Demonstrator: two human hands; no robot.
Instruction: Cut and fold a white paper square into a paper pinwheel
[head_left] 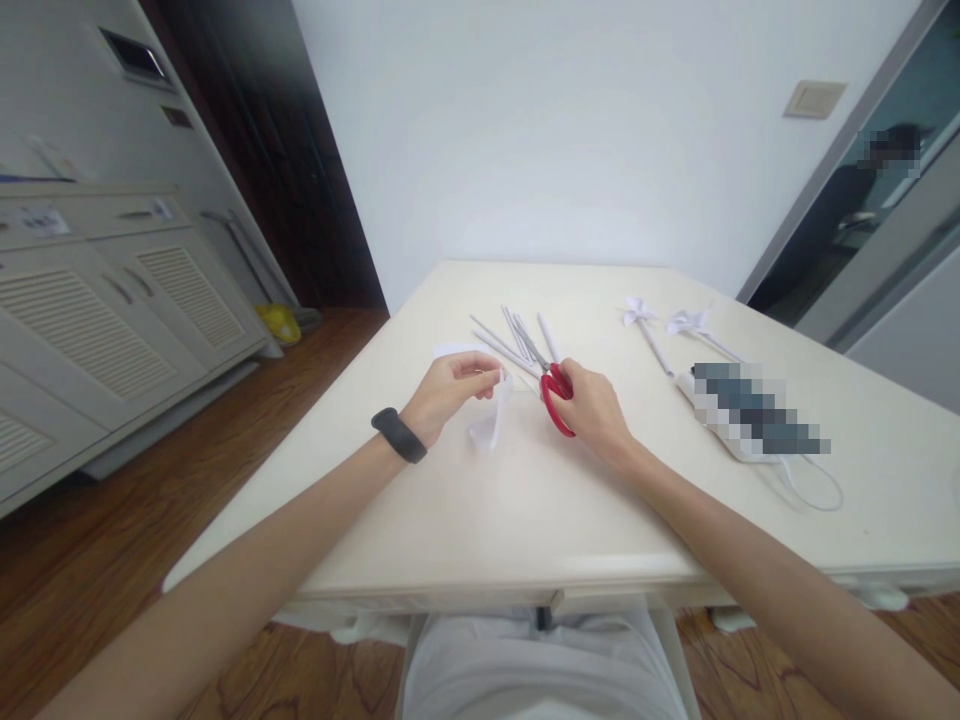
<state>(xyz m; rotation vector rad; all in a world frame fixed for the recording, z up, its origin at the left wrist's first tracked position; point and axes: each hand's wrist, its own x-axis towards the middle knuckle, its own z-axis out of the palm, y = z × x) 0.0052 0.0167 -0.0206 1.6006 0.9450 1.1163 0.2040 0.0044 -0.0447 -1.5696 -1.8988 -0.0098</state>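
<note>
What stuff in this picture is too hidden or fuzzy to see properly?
- Head view: the right hand covers most of the red scissors handles.
- Head view: the left hand hides the top of the white paper strip.
- Head view: the device on the table is blurred out.

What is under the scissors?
The scissors, held by the right hand, lie over white paper sticks on the table. The hand hides what is under the red handles.
</note>
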